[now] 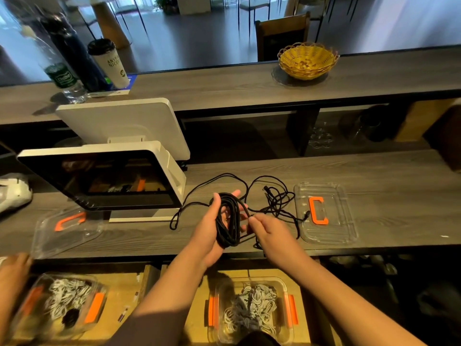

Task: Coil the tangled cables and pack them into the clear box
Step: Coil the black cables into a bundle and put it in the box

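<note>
Cool daylight is coming from the far room, washing the floor (199,41) bluish and glaring off the screen (109,181). The table (374,171) is sitting in dim, even light, with soft shadows lying under the basket (308,59). Wide-angle distortion is bending the edges, and the bottle (59,71) at left is smearing into blur.

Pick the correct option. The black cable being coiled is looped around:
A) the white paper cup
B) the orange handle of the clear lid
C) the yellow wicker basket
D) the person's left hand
D: the coil of black cable hangs around the left hand, while the right hand pinches the loose strand beside it.
</note>
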The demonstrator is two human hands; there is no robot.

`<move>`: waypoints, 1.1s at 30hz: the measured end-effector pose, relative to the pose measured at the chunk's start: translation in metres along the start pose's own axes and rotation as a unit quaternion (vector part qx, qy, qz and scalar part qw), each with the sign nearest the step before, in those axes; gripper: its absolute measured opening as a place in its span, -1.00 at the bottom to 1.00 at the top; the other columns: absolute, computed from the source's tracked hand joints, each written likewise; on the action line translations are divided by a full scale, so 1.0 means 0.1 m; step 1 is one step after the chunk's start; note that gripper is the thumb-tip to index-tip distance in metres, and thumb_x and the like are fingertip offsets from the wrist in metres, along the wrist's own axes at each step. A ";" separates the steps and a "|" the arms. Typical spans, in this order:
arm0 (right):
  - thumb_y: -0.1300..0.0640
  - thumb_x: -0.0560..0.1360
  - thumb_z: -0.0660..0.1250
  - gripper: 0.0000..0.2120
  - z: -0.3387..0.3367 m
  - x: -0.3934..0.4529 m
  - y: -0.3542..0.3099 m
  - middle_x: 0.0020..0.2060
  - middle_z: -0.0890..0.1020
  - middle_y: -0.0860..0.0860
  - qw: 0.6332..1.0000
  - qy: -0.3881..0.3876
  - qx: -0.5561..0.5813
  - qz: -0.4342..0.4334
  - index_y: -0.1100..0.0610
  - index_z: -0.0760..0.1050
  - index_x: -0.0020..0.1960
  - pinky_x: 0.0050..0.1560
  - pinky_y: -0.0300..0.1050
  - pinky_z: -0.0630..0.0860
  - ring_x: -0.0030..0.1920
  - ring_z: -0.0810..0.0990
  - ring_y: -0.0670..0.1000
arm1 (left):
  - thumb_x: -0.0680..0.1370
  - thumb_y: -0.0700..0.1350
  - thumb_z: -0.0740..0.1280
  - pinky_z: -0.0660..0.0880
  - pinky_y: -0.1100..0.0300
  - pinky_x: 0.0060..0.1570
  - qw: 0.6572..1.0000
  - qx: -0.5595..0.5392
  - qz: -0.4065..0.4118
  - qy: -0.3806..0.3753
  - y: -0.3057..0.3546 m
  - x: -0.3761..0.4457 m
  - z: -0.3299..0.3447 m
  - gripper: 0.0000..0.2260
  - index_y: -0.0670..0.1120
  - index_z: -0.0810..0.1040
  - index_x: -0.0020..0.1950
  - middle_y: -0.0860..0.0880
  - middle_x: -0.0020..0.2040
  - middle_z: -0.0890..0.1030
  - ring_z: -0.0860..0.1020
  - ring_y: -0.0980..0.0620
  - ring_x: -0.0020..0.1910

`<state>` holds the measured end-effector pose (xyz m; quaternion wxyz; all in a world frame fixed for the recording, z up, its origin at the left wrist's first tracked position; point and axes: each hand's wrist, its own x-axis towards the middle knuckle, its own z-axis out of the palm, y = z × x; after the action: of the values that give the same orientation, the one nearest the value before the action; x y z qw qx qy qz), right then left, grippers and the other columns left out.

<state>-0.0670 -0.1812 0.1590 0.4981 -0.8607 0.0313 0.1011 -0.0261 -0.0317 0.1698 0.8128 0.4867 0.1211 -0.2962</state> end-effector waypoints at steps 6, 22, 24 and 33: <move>0.03 0.68 0.12 -0.69 0.01 -0.02 0.01 -0.45 0.45 -0.13 0.998 -0.054 0.030 0.030 0.11 0.57 -0.06 -0.34 -0.26 0.25 -0.43 0.39 -0.24 | 0.66 0.24 0.07 0.49 -0.07 0.25 0.975 -0.219 0.035 0.022 0.04 0.02 0.10 -0.54 0.01 0.54 0.36 -0.17 0.04 0.67 0.66 -0.09 -0.01; -0.04 0.66 0.13 -0.74 -0.05 -0.22 -0.11 -0.25 0.58 -0.02 0.983 -0.101 -0.122 -0.094 0.06 0.52 -0.02 -0.15 0.01 0.49 -0.23 0.53 -0.06 | 0.65 0.27 0.08 0.39 0.18 -0.26 0.950 0.103 0.180 0.232 0.03 0.26 0.06 -0.68 0.26 0.59 0.18 -0.02 -0.17 0.56 0.44 0.09 -0.27; -0.02 0.66 0.12 -0.79 -0.10 -0.21 -0.13 -0.18 0.60 -0.04 0.980 -0.085 -0.140 -0.116 0.03 0.49 0.05 -0.12 0.02 0.51 -0.17 0.54 -0.04 | 0.65 0.26 0.08 0.37 0.19 -0.31 0.932 0.225 0.176 0.225 0.02 0.24 0.09 -0.70 0.28 0.57 0.17 -0.04 -0.16 0.56 0.43 0.06 -0.28; -0.06 0.58 0.27 -0.84 -0.42 -0.04 -0.31 -0.06 0.55 -0.09 0.961 0.009 -0.191 -0.202 0.00 0.47 0.07 -0.05 -0.05 0.56 -0.08 0.54 -0.08 | 0.61 0.30 0.03 0.49 0.20 -0.02 0.921 0.388 0.020 0.006 0.15 -0.02 0.29 -0.55 0.10 0.62 0.07 0.06 -0.08 0.69 0.63 0.15 0.00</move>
<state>-0.0606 -0.2018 0.2067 0.3343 -0.9289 -0.1591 -0.0051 -0.0217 -0.0511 0.1959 0.5653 0.7681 -0.0085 -0.3006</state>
